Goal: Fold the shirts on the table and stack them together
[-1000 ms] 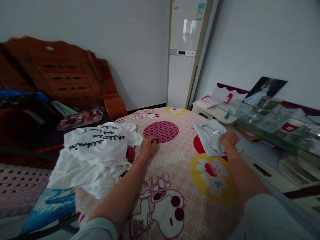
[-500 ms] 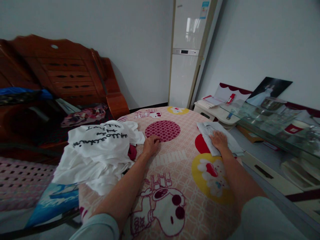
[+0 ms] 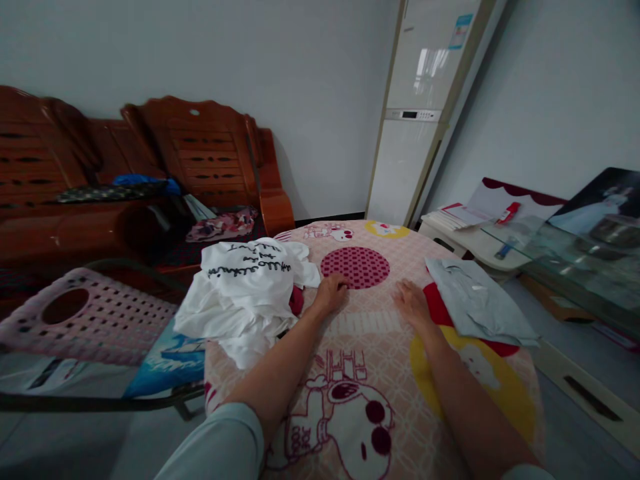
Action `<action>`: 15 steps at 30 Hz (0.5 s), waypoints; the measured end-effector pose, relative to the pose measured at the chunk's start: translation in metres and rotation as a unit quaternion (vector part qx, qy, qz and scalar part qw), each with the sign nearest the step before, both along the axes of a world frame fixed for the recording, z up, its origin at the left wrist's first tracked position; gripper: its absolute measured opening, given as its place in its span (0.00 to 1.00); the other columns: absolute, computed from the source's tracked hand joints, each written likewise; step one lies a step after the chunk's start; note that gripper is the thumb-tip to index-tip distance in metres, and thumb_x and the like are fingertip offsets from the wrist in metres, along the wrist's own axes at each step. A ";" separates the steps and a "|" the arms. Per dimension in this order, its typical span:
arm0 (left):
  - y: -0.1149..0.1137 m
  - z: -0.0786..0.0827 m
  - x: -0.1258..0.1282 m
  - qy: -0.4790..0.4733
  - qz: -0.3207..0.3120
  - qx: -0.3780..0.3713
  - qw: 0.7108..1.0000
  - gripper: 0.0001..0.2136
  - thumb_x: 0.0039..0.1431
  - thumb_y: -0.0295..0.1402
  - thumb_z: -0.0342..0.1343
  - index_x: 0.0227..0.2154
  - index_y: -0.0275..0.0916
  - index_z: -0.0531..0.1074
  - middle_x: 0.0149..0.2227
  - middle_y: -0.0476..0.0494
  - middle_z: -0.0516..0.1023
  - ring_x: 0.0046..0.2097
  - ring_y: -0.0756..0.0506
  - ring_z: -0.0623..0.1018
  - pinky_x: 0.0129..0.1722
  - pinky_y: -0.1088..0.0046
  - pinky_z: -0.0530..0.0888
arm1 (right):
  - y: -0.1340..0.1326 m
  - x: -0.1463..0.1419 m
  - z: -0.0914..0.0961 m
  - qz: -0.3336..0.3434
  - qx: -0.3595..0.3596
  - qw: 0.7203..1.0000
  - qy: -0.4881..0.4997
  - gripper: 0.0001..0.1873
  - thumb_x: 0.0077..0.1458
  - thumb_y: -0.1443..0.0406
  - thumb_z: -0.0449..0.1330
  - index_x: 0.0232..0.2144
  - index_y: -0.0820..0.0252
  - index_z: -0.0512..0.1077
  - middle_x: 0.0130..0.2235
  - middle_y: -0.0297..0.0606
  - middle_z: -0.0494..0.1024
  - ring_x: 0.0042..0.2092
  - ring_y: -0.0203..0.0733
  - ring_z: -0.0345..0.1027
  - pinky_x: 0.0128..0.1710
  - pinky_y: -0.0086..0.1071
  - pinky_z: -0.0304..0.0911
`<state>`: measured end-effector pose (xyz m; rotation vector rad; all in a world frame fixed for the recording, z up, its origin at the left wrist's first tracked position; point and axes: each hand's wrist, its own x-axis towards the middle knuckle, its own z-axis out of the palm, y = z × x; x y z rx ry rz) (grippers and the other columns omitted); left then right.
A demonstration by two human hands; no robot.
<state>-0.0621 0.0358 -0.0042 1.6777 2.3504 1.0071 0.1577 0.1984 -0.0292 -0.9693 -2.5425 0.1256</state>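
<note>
My left hand [image 3: 333,295] rests on the patterned tablecloth [image 3: 370,347] beside the maroon circle, its fingers curled in with nothing visible in them. To its left lies a crumpled heap of white clothing [image 3: 240,287] with black handwriting-style lettering. A bit of dark red cloth [image 3: 297,300] pokes out at the heap's right side. My right hand [image 3: 413,303] is low over the cloth, fingers apart and holding nothing. On the right of the table is a flat, light grey packet or folded piece [image 3: 480,300], apart from my right hand; its material is hard to tell.
A pink woven chair [image 3: 120,320] and a blue picture cushion [image 3: 170,360] stand left of the table. Wooden seats [image 3: 210,153] line the wall behind. On the right are a glass shelf [image 3: 565,267] and a white cabinet [image 3: 450,233]; a tall air conditioner [image 3: 405,167] fills the corner.
My right hand has come off the grey packet and moved left toward the table's middle. My left hand keeps its place beside the maroon circle. The view has turned left.
</note>
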 end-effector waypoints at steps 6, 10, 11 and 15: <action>0.001 0.014 -0.002 -0.010 0.009 -0.014 1.000 0.13 0.55 0.23 0.53 0.40 0.38 0.81 0.43 0.41 0.82 0.46 0.43 0.79 0.50 0.69 0.73 | 0.001 0.003 -0.021 0.008 0.059 0.998 0.021 0.20 0.63 0.61 0.50 0.52 0.61 0.72 0.57 0.50 0.71 0.59 0.52 0.62 0.59 0.47 0.58; -0.005 0.041 -0.011 0.016 0.039 -0.021 0.999 0.12 0.58 0.26 0.54 0.41 0.37 0.80 0.43 0.38 0.81 0.45 0.42 0.79 0.49 0.68 0.73 | 0.007 0.006 -0.026 0.013 0.042 0.998 0.041 0.21 0.63 0.60 0.50 0.52 0.62 0.73 0.58 0.52 0.71 0.60 0.54 0.62 0.59 0.48 0.58; -0.009 0.050 -0.016 0.032 0.052 -0.024 0.998 0.12 0.59 0.27 0.54 0.42 0.37 0.79 0.44 0.38 0.81 0.46 0.42 0.79 0.49 0.68 0.73 | 0.008 0.006 -0.027 0.014 0.036 0.998 0.045 0.21 0.63 0.60 0.51 0.52 0.63 0.73 0.58 0.52 0.71 0.60 0.54 0.62 0.59 0.49 0.58; -0.038 0.085 -0.047 0.111 0.162 -0.017 0.980 0.14 0.58 0.29 0.56 0.47 0.38 0.76 0.50 0.37 0.78 0.52 0.40 0.76 0.54 0.65 0.70 | 0.009 0.007 -0.029 0.019 0.025 0.998 0.058 0.20 0.62 0.60 0.51 0.52 0.60 0.73 0.57 0.50 0.72 0.60 0.55 0.63 0.59 0.51 0.59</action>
